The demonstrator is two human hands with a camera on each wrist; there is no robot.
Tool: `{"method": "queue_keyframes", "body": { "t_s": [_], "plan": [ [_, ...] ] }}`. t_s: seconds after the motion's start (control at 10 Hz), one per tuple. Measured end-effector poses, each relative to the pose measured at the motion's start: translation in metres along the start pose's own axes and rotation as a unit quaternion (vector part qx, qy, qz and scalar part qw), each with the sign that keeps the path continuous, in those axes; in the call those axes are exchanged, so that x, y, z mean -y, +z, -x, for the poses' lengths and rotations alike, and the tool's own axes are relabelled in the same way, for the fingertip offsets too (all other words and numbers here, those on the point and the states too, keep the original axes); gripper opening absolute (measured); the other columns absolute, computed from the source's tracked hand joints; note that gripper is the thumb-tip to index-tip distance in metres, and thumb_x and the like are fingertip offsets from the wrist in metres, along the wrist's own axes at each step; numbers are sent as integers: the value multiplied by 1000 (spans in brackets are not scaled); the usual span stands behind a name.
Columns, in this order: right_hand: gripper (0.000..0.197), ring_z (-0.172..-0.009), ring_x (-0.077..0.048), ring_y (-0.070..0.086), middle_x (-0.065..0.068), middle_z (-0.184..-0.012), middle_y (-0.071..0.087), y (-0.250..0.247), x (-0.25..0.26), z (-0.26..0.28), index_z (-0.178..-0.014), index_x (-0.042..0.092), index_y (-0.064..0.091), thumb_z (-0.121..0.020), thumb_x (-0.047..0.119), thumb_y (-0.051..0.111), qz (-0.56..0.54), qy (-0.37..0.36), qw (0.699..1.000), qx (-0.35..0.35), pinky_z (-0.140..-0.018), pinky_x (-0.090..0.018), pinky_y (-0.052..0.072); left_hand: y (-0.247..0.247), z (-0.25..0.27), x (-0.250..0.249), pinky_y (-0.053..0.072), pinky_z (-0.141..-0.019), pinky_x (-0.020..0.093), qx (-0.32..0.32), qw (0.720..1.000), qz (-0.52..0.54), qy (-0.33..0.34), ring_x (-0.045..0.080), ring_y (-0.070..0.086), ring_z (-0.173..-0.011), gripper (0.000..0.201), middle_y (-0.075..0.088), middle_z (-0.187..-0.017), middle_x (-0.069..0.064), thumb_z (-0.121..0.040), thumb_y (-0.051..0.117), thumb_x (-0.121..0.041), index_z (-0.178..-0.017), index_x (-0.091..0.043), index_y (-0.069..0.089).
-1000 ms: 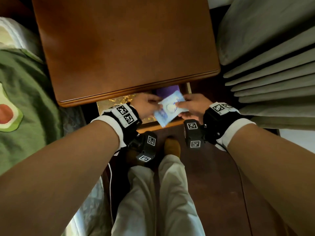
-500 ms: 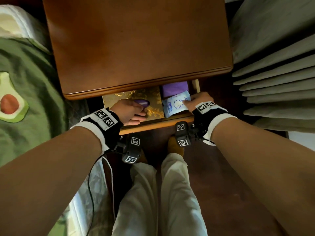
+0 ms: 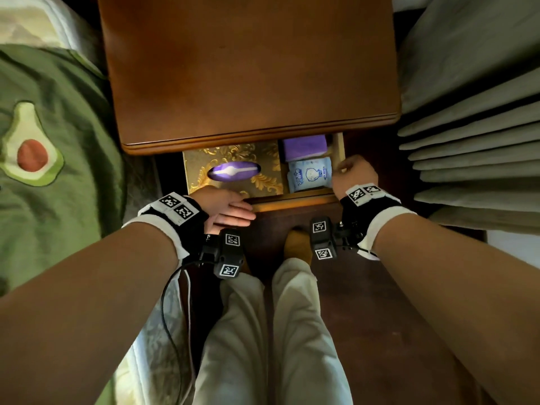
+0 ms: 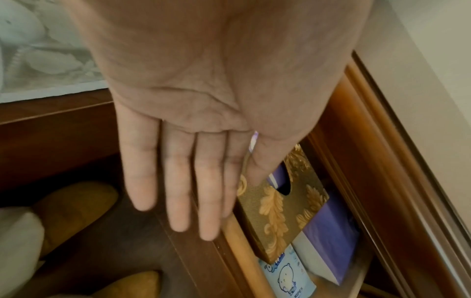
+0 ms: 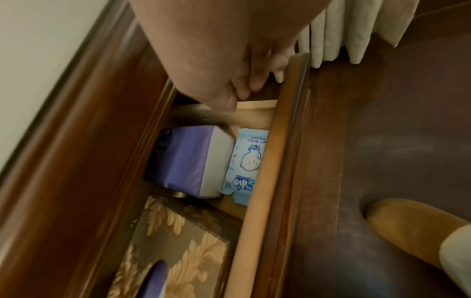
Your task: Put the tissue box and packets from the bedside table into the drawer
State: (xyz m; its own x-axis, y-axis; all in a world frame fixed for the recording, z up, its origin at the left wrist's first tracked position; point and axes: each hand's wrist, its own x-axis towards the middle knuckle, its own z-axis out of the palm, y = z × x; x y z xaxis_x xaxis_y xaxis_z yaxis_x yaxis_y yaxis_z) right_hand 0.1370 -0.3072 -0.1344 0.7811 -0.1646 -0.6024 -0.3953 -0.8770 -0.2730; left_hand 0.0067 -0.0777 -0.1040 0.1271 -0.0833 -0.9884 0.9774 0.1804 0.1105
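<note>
With the gold tissue box [image 3: 233, 168], purple tissue packet [image 3: 304, 146] and blue wet-wipes packet [image 3: 309, 174] lying inside the open drawer [image 3: 295, 197], the left hand [image 3: 226, 210] is pressing straight, together fingers [image 4: 178, 181] flat on its front while the right hand [image 3: 352, 173], fingers curled and holding nothing, is hovering at its right wall and should clear before an even push shuts it.

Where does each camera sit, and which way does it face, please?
Head: above, facing down at the open drawer; both forearms, trousers show.
Left wrist: under the left hand, facing along flat fingers at the tissue box.
Right wrist: facing along the right hand into the drawer.
All share the wipes.
</note>
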Motion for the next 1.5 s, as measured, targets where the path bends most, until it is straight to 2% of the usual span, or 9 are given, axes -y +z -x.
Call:
{"method": "queue_keyframes", "body": {
  "t_s": [0.1, 0.2, 0.3, 0.4, 0.7, 0.9, 1.1, 1.4, 1.5],
  "plan": [
    [53, -119, -41, 54, -20, -132, 52, -4, -10, 14, -124, 8, 52, -74, 25, 62, -21, 121, 992, -12, -99, -42, 46, 0, -1, 4, 39, -112, 51, -33, 998, 37, -43, 37, 62, -116, 41, 60, -136, 28, -102, 43, -29, -113, 5, 64],
    [49, -82, -28, 66, -14, -95, 62, -12, -8, 30, -119, 6, 53, -77, 29, 64, -169, 253, 947, 105, -59, -28, 57, 3, -1, 8, 51, -98, 57, -29, 990, 114, -81, 46, 55, -126, 64, 52, -142, 32, -97, 49, -32, -144, 9, 36],
    [36, -61, -24, 58, -13, -83, 62, -9, 1, 32, -122, 1, 59, -89, 14, 55, -255, 246, 923, 146, -46, -27, 44, 12, 1, 5, 61, -62, 54, 3, 954, 295, -58, 50, 62, -109, 63, 51, -136, 39, -91, 50, -20, -144, 8, 32],
    [44, -72, -30, 69, -18, -102, 70, 0, 6, 31, -124, 0, 59, -82, 12, 55, -317, 251, 903, 143, -63, -35, 58, 20, -1, 2, 59, -66, 49, -5, 905, 425, -18, 52, 68, -96, 77, 49, -137, 40, -82, 51, -11, -151, 0, 20],
    [26, -88, -40, 73, -30, -106, 67, -2, 32, 12, -108, -4, 58, -84, -6, 48, -548, 232, 792, 140, -87, -48, 59, 25, -4, -23, 43, -109, 47, 0, 867, 482, 122, 39, 60, -123, 18, 57, -134, 32, -91, 35, 1, -100, -3, 50],
    [22, -91, -42, 68, -32, -104, 60, -9, 63, -7, -92, -4, 51, -81, -16, 37, -631, 192, 738, 140, -83, -49, 60, 16, -20, -52, 49, -104, 46, -90, 833, 508, 201, 38, 65, -113, 26, 55, -88, 15, -83, 35, 14, -74, -7, 47],
    [54, -91, -37, 70, -27, -146, 47, 4, 52, -14, -123, 1, 45, -81, -24, 21, -642, 201, 713, 195, -64, -47, 61, 11, -30, -49, 53, -78, 35, -97, 853, 470, 204, 26, 67, -113, 59, 64, -128, 14, -81, 31, 18, -134, -3, 48],
    [48, -133, -37, 51, -18, -147, 49, -6, 75, 14, -136, 0, 44, -96, -12, 21, -542, 184, 782, 248, -102, -41, 47, 13, 3, -60, 53, -89, 45, -38, 904, 400, 146, 30, 66, -110, 14, 68, -118, 16, -95, 39, 0, -95, -5, 52],
    [43, -129, -32, 55, -16, -144, 55, -32, 96, 54, -139, -2, 48, -100, 0, 30, -426, 154, 840, 300, -89, -37, 51, 12, 49, -67, 47, -103, 46, -9, 950, 284, 128, 27, 66, -113, 23, 72, -121, 14, -99, 41, -16, -115, -7, 56]
  ]
}}
